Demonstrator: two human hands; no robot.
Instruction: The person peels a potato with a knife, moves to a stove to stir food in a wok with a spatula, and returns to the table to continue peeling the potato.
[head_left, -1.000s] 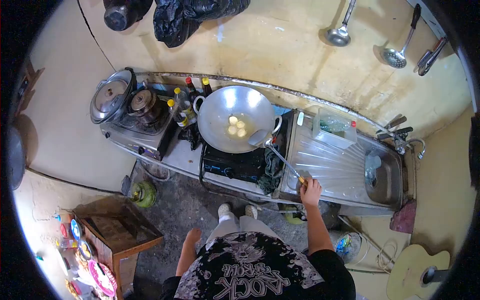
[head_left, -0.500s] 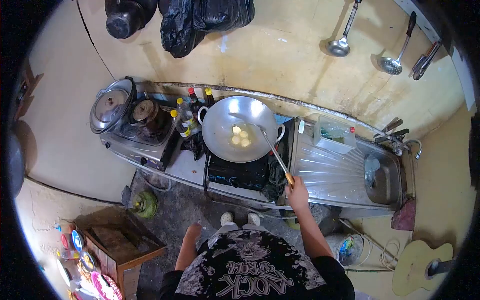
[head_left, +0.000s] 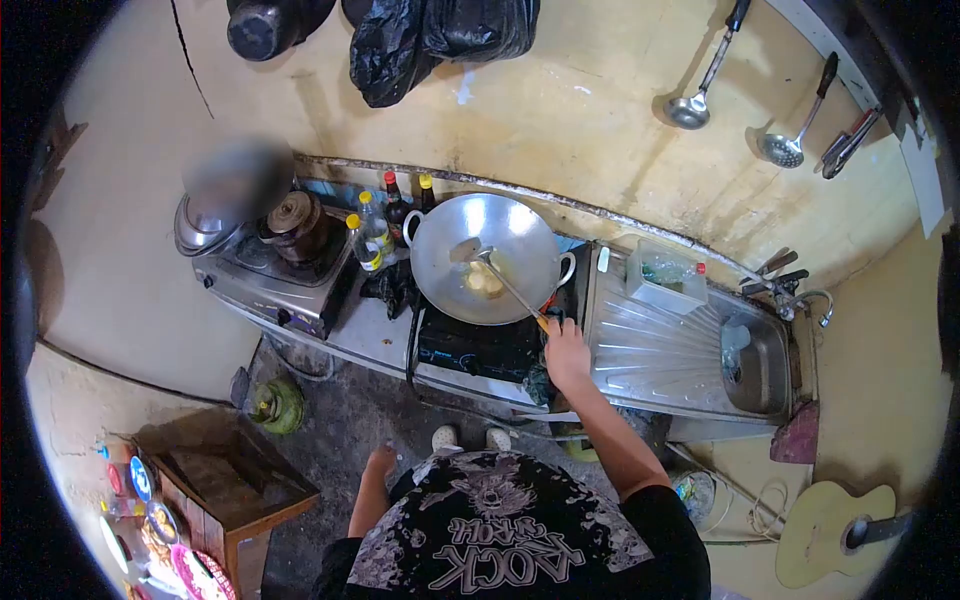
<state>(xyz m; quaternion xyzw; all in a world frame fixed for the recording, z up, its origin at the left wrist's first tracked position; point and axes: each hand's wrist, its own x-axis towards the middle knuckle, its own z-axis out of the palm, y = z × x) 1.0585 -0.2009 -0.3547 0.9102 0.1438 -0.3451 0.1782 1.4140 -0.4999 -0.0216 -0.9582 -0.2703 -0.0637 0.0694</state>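
My right hand [head_left: 567, 355] is closed around the wooden handle of a metal spatula [head_left: 513, 289]. The spatula reaches into a wide silver wok [head_left: 436, 235], its flat head by the wok's left-centre wall. Several pale yellow pieces of food [head_left: 483, 281] lie bunched at the bottom of the wok, partly behind the shaft. Under the wok is a black stove [head_left: 465, 350]. My left hand [head_left: 381, 461] hangs low beside my body, away from the counter; its fingers cannot be made out.
Left of the wok stand bottles [head_left: 365, 245], a black plastic bag [head_left: 390, 287] and a second stove [head_left: 265, 295] carrying a lidded pot [head_left: 292, 218]. On the right, a clear plastic box [head_left: 655, 280] sits on the steel drainboard [head_left: 640, 350] beside the sink [head_left: 770, 375]. Ladles [head_left: 688, 111] hang above.
My right hand has moved left and slightly up. The spatula head has shifted from the wok's right side to left of the food, and the pieces look more bunched. My left hand stays low.
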